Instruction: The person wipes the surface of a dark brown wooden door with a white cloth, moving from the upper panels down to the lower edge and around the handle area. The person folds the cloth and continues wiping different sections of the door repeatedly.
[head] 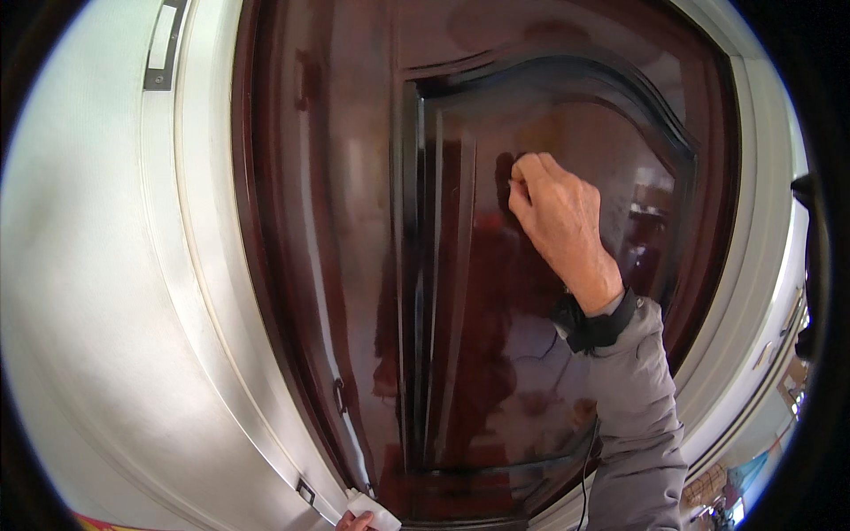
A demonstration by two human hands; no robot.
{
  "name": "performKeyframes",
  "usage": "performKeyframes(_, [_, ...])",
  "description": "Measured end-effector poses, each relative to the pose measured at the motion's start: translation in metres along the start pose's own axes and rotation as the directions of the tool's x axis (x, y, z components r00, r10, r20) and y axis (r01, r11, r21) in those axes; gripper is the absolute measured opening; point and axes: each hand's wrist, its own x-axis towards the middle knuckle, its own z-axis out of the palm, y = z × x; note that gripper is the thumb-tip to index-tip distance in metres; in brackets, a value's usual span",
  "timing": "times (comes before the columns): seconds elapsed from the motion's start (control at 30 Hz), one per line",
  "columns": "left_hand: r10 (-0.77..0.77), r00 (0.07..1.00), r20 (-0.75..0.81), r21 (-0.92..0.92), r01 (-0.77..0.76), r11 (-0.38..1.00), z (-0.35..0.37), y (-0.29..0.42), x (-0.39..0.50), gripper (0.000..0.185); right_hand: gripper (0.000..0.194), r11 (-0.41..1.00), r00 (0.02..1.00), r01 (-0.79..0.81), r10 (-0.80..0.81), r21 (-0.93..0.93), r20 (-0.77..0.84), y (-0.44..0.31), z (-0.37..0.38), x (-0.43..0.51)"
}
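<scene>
My right hand (556,206) is raised against the glossy dark red-brown wooden door (451,318), over its arched raised panel. Its fingers are curled closed with the thumb against them; I make out no object in them, though the palm side is hidden. Dark reflections of the hand and arm show in the varnish. Low in the view, mostly cut off by the bottom edge, my left hand (356,522) grips a white piece (380,512), perhaps folded cloth or paper. It is close to the door's lower left edge.
A white door frame (206,232) borders the door, with a metal strike plate (159,76) up high and a smaller one (306,492) lower down. A thin black cable (586,474) hangs by my right sleeve (634,425). A wicker item (705,484) stands far right.
</scene>
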Motion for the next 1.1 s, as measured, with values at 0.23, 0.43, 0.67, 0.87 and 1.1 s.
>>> performKeyframes(0.23, [0.017, 0.997, 0.070, -0.062, -0.012, 0.998, 0.003, -0.007, 0.003, 0.037, 0.009, 0.999, 1.000, 0.000, 0.001, -0.047, 0.028, -0.003, 0.006, 0.005])
performKeyframes(0.43, [-0.037, 0.998, 0.051, -0.156, 0.044, 0.987, 0.004, -0.012, 0.002, 0.036, 0.008, 0.998, 0.998, 0.057, -0.058, -0.040, -0.024, -0.003, 0.008, 0.007])
performKeyframes(0.67, [0.003, 0.997, 0.083, -0.140, 0.009, 0.990, 0.005, -0.013, 0.004, 0.034, 0.009, 0.999, 0.999, 0.042, -0.041, -0.022, 0.024, -0.003, 0.009, 0.004])
performKeyframes(0.87, [0.142, 0.988, 0.059, -0.138, -0.133, 0.981, 0.011, -0.010, 0.001, 0.034, 0.014, 0.869, 1.000, -0.001, 0.007, 0.495, -0.010, -0.034, 0.006, -0.062])
performKeyframes(1.1, [-0.413, 0.905, 0.099, -0.550, 0.395, 0.736, 0.023, 0.021, 0.009, 0.014, 0.052, 0.377, 0.121, -0.811, -0.639, 0.448, 0.759, -0.165, 0.007, -0.322])
